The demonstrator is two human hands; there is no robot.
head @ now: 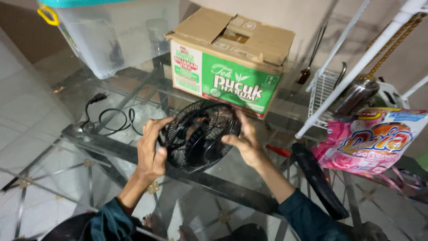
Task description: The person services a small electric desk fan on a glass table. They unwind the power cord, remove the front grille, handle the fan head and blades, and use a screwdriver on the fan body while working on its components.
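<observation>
Holding: both hands grip a small black wire fan grille point(199, 135), raised just above the glass table point(53, 151), roughly mid-way along it and in front of the cardboard box point(229, 62).
Left hand: the left hand point(150, 149) is clamped on the grille's left rim, fingers curled over the top edge, thumb low on the side.
Right hand: the right hand point(246, 142) presses the right rim with fingers spread; the thumb seems to hook the wire, though the dim light makes that hard to confirm.
Grip advice: keeping the hands on opposite sides of the rim looks sound, since the thin wires would likely bend if squeezed at one spot; even pressure around the ring is the safer way.
Orientation: the grille tilts toward the camera, its hub facing up and left; holding it level would probably make any clips easier to see.
Cable: a black power cord point(113, 117) coils near the table's left edge, apart from the grille.
Nearby: a red-handled screwdriver point(278, 151) lies just right of the right hand; a pink detergent pouch point(370, 143) sits toward the right edge, a clear storage bin point(111, 31) at the far left corner.
</observation>
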